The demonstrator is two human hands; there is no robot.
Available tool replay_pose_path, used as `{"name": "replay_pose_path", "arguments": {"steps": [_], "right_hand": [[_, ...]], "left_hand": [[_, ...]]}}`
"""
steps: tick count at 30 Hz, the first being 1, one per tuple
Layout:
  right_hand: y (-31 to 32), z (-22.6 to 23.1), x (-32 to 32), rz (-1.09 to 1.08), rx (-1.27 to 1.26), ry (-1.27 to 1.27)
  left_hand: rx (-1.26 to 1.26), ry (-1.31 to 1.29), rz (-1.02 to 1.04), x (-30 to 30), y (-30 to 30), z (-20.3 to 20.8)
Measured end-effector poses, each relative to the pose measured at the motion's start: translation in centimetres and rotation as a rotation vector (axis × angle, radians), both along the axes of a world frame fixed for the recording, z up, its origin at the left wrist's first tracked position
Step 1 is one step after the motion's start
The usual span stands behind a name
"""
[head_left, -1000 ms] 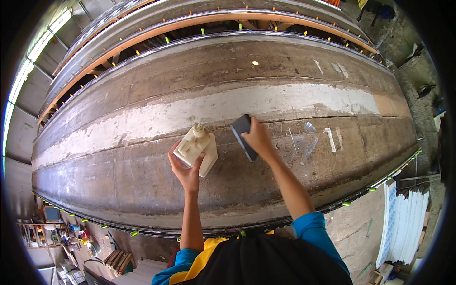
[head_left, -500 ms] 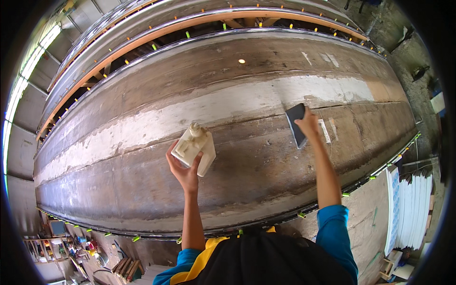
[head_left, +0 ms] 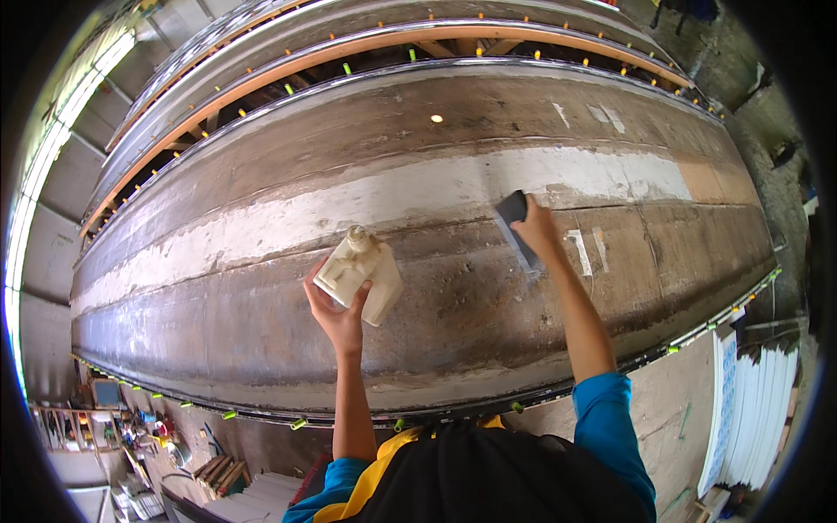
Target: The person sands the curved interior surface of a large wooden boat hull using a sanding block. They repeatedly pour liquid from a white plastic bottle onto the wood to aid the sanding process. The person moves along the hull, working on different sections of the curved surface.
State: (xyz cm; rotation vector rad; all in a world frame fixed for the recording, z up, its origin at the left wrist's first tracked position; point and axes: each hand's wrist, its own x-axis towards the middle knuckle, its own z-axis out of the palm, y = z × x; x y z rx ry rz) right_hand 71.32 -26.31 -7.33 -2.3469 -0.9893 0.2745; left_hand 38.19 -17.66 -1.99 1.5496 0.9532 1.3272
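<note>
My left hand [head_left: 337, 307] is closed round an off-white, flat-sided piece [head_left: 381, 286], its thumb at the near edge. A pale, lumpy mass [head_left: 356, 258] sits on the upper face of this piece; whether it is a jug or a putty board is unclear. My right hand [head_left: 538, 228] grips a dark flat spreader [head_left: 513, 212], its far end near the pale band. Under both hands curves a long brown panel [head_left: 453, 296], crossed by a band of whitish filler [head_left: 384, 193]. The tool's lower edge is blurred and lies at or just above the panel.
Green and yellow clips [head_left: 412, 55] line the panel's far edge, before an orange-brown beam [head_left: 349, 43]. More green clips [head_left: 298, 424] run along the near edge. White corrugated sheets [head_left: 757, 418] stand at the lower right. Wood pieces [head_left: 222, 475] and a cluttered shelf [head_left: 77, 430] are at lower left.
My right hand has moved left with the spreader, which is now turned more edge-on. My left hand holds the off-white piece in nearly the same place. The view has shifted slightly.
</note>
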Motion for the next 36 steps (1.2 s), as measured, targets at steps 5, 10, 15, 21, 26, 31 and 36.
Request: {"name": "replay_pose_path", "arguments": {"steps": [5,10,15,21,26,31,36], "right_hand": [[6.6,1.3,-8.0,0.524,0.078,-0.032],[8.4,1.3,-6.4,0.742,-0.174,-0.218],[4.4,1.5,0.0,0.538,-0.179,-0.196],[7.7,0.7,-8.2,0.659,-0.237,-0.152],[13.1,-0.5,-16.5,0.758,-0.013,-0.332],[13.9,-1.0,-16.5,0.662,-0.043,-0.236],[8.6,0.5,-9.6,0.237,-0.172,-0.145]], "left_hand": [[0.045,0.044,0.061,-0.2,-1.1,0.2],[0.029,0.002,0.138,-2.1,-1.0,0.3],[0.039,0.002,0.222,-4.9,-0.7,0.2],[0.033,-0.007,0.289,-7.2,0.9,-0.5],[0.035,-0.027,0.268,-8.4,2.5,-0.7],[0.028,0.001,0.247,-10.0,3.7,-0.8],[0.03,0.014,0.264,-11.9,4.7,-1.4]]}}
